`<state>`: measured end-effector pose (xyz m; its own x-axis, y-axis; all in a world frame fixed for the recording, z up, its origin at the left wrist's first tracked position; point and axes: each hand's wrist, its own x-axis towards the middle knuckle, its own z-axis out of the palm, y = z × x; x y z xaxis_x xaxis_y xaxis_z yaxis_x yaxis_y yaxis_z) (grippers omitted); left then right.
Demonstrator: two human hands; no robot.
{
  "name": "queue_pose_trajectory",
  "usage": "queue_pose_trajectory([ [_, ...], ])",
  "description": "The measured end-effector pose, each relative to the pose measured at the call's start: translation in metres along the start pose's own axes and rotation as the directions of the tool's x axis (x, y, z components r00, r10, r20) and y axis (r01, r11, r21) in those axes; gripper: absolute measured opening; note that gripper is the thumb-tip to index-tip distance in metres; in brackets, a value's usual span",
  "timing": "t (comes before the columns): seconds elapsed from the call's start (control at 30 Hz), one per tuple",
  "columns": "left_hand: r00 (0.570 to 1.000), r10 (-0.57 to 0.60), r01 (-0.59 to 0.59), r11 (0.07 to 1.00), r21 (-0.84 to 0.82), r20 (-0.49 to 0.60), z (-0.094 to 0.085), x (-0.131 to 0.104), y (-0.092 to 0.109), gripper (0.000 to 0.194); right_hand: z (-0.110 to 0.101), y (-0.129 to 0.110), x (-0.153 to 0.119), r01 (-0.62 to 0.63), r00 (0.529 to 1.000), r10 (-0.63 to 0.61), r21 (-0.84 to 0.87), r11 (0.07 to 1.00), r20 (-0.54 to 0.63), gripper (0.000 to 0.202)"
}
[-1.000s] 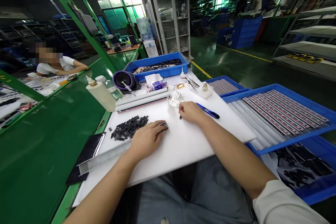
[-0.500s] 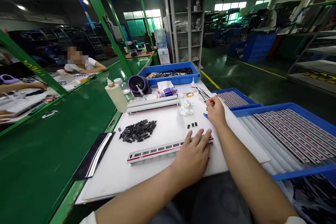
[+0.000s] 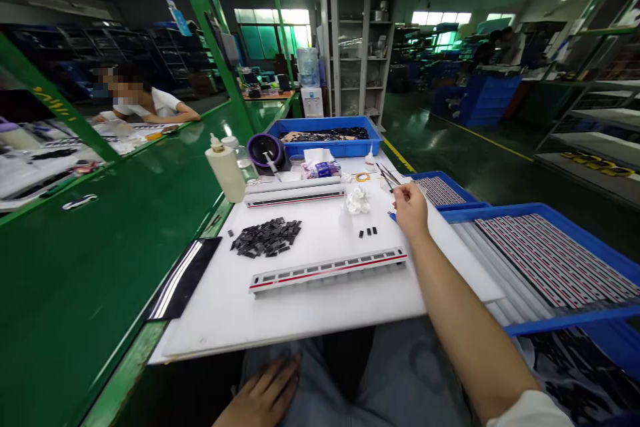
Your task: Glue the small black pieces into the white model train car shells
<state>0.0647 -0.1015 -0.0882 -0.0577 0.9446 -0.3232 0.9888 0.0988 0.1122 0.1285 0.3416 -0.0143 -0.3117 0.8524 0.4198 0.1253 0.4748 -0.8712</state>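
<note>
One broad white board (image 3: 300,320) spreads around the right fingers and out beyond the left ones. To the right of the right fingers sits a blue tray (image 3: 565,321) of striped strips. The long striped train shell (image 3: 327,270) lies on the board, nearer the body than the right fingers and beyond the left ones, touched by neither. That is what has just changed: the left hand (image 3: 263,390) has come off the shell and down onto the lap, so nothing now steadies it. Its fingers lie slightly spread on the trouser leg, with nothing seen in them.

The right hand (image 3: 411,210) has its thumb and forefinger drawn narrowly together right by the tweezers (image 3: 387,179); whether they grip them, I cannot tell. A heap of black chips (image 3: 267,237) lies well to the left of those fingers, and a crumpled tissue (image 3: 358,200) is closer, on the same side. Smallest are three loose chips (image 3: 369,232), in a short row left of the right fingers and a bit nearer the body, just beyond the shell.
</note>
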Motion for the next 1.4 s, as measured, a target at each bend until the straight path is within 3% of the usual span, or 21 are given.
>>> queue_pose_trajectory([
  [0.07, 0.979, -0.137, 0.143, 0.989, -0.025, 0.148, 0.003, 0.004, 0.014, 0.069, -0.003, -0.002, -0.002, 0.016, 0.999, -0.016, 0.002, 1.0, -0.046, 0.025],
  [0.13, 0.97, -0.084, 0.098, 0.994, -0.052, 0.228, -0.013, 0.005, 0.025, 0.072, -0.008, -0.008, -0.005, 0.032, 0.994, -0.031, 0.006, 0.999, -0.106, 0.025],
  [0.2, 0.985, 0.076, -0.056, 0.99, -0.131, 0.157, -0.043, 0.001, 0.031, 0.057, -0.015, -0.019, -0.012, 0.043, 0.985, -0.038, 0.026, 0.999, -0.166, 0.024],
  [0.23, 0.979, 0.196, -0.18, 0.961, -0.209, 0.059, -0.059, -0.001, 0.03, 0.045, -0.019, -0.027, -0.02, 0.045, 0.98, -0.034, 0.048, 0.998, -0.195, 0.024],
  [0.27, 0.956, 0.272, -0.291, 0.927, -0.238, -0.113, -0.074, -0.004, 0.027, 0.04, -0.022, -0.037, -0.031, 0.042, 0.975, -0.023, 0.082, 0.996, -0.222, 0.024],
  [0.3, 0.903, 0.285, -0.359, 0.912, -0.2, -0.32, -0.088, -0.007, 0.022, 0.043, -0.024, -0.048, -0.046, 0.035, 0.972, -0.006, 0.12, 0.992, -0.234, 0.023],
  [0.33, 0.83, 0.225, -0.336, 0.932, -0.135, -0.511, -0.099, -0.009, 0.014, 0.051, -0.024, -0.059, -0.064, 0.028, 0.976, 0.003, 0.141, 0.99, -0.216, 0.022],
  [0.37, 0.744, 0.112, -0.226, 0.97, -0.092, -0.658, -0.107, -0.01, 0.005, 0.059, -0.023, -0.071, -0.085, 0.03, 0.981, 0.0, 0.15, 0.988, -0.192, 0.02],
  [0.4, 0.676, -0.016, -0.083, 0.992, -0.099, -0.737, -0.112, -0.01, -0.005, 0.065, -0.02, -0.082, -0.106, 0.05, 0.99, -0.029, 0.147, 0.988, -0.14, 0.019],
  [0.43, 0.648, -0.127, 0.048, 0.991, -0.126, -0.751, -0.114, -0.009, -0.015, 0.069, -0.015, -0.092, -0.128, 0.094, 0.995, -0.088, 0.145, 0.985, -0.042, 0.016],
  [0.47, 0.645, -0.207, 0.14, 0.978, -0.153, -0.735, -0.113, -0.008, -0.024, 0.073, -0.009, -0.101, -0.148, 0.168, 0.978, -0.183, 0.149, 0.975, 0.096, 0.013],
  [0.53, 0.701, -0.276, 0.208, 0.961, -0.183, -0.657, -0.107, -0.003, -0.038, 0.077, 0.007, -0.115, -0.179, 0.342, 0.872, -0.391, 0.204, 0.917, 0.294, 0.006],
  [0.63, 0.751, -0.275, 0.186, 0.96, -0.208, -0.6, -0.097, 0.007, -0.048, 0.076, 0.033, -0.128, -0.202, 0.549, 0.703, -0.6, 0.245, 0.799, 0.382, 0.017],
  [0.73, 0.745, -0.29, 0.188, 0.955, -0.228, -0.601, -0.094, 0.018, -0.053, 0.068, 0.055, -0.134, -0.203, 0.649, 0.628, -0.661, 0.192, 0.736, 0.411, 0.016],
  [0.93, 0.67, -0.307, 0.171, 0.95, -0.262, -0.676, -0.084, 0.028, -0.063, 0.057, 0.087, -0.132, -0.202, 0.72, 0.59, -0.654, 0.059, 0.692, 0.474, 0.015],
  [1.03, 0.672, -0.291, 0.149, 0.954, -0.261, -0.681, -0.078, 0.027, -0.066, 0.055, 0.096, -0.129, -0.205, 0.74, 0.565, -0.649, 0.035, 0.672, 0.51, 0.017],
  [1.2, 0.65, -0.356, 0.179, 0.93, -0.32, -0.672, -0.081, 0.024, -0.067, 0.052, 0.081, -0.128, -0.202, 0.745, 0.542, -0.676, 0.088, 0.662, 0.499, 0.018],
  [1.3, 0.71, -0.285, 0.191, 0.958, -0.213, -0.644, -0.087, 0.023, -0.067, 0.034, 0.051, -0.119, -0.182, 0.708, 0.596, -0.678, 0.117, 0.696, 0.429, 0.019],
  [1.33, 0.741, -0.248, 0.2, 0.969, -0.147, -0.623, -0.089, 0.023, -0.068, 0.024, 0.041, -0.113, -0.171, 0.688, 0.643, -0.664, 0.092, 0.72, 0.382, 0.017],
  [1.4, 0.788, -0.178, 0.217, 0.976, -0.005, -0.589, -0.092, 0.022, -0.07, 0.015, 0.023, -0.1, -0.144, 0.589, 0.783, -0.566, -0.012, 0.808, 0.258, 0.009],
])
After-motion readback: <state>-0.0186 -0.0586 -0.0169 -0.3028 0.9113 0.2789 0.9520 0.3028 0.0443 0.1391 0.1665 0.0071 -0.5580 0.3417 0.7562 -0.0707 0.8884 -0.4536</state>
